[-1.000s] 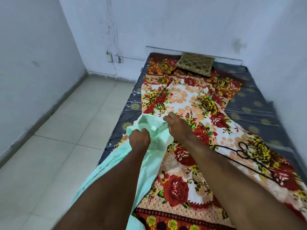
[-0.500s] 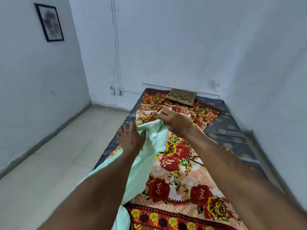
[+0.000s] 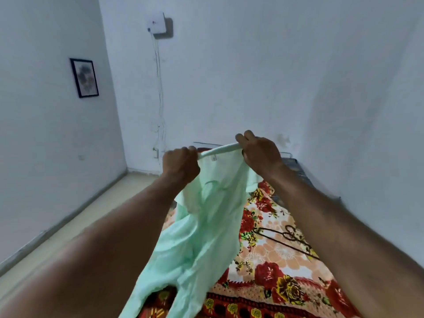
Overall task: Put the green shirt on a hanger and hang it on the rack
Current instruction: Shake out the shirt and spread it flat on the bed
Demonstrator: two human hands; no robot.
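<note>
- The green shirt [image 3: 206, 226] hung in the air below the two hands, which held it up by its collar [image 3: 220, 149]. The collar was stretched between them, a little higher at the right end. The long body of the shirt fell down and toward the person.
- The left hand [image 3: 181, 165] was clenched around the left end of the collar, with the fingers curled tight into the cloth.
- The right hand [image 3: 259, 154] gripped the right end, its fingers curled over the collar edge.
- The hanger [image 3: 288, 236], of thin black wire, lay flat on the flowered blanket [image 3: 263, 271], well below the hands and just beside the right forearm. It was not yet in the shirt.
- The right hand was the nearer one to the hanger, so it seemed the better one to reach down while the left kept the collar.
- No rack was in view.
</note>
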